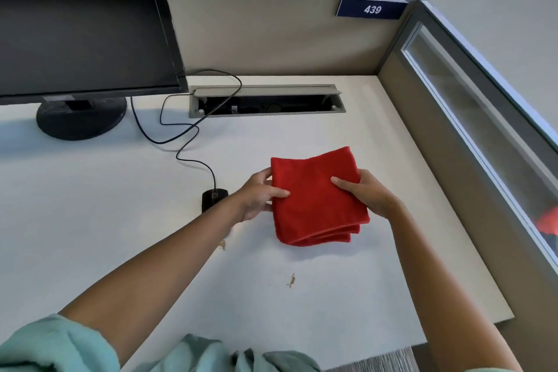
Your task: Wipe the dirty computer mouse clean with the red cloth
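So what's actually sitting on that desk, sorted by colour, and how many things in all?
Red: 1, the folded red cloth, held by the left hand and right hand
Black: 3, the computer mouse, its cable, the monitor
Brown: 2 crumb patches
Total: 6

You are looking at a brightly and evenly lit scene; the white desk reads pale and slightly washed out, with a cool tint toward its left side. Shadows are soft: a faint one lies under the folded red cloth, another spreads left of the monitor stand. The monitor screen is dark with a dull, diffuse sheen. Wide-angle distortion bends the partition rails at your right edge. Focus holds at the centre, while the sleeve at the bottom edge looks soft.
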